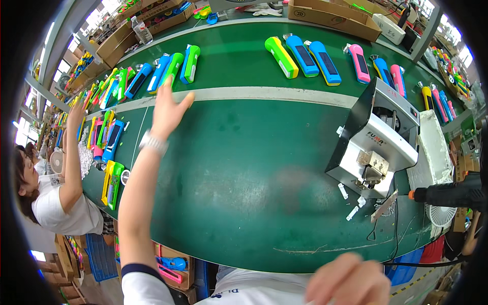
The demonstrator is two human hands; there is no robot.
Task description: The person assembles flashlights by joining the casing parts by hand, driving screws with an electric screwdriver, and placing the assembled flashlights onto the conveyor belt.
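My left hand (170,113) reaches out across the green workbench, thumb spread away from the fingers. Its fingertips are at the lower end of a green and blue flashlight (174,67); whether they touch it I cannot tell. Beside that lie a blue and yellow flashlight (158,74) and a green and blue flashlight (190,64). Low at the front edge, close to my body, is my right hand (351,282), smeared by motion, its fingers bent. What it holds, if anything, does not show.
A silver and black machine (376,145) stands at the right, with small white parts (352,212) before it. An electric screwdriver (447,195) juts in from the right. More flashlights (305,56) lie along the far strip. At the left a co-worker (66,198) raises an arm.
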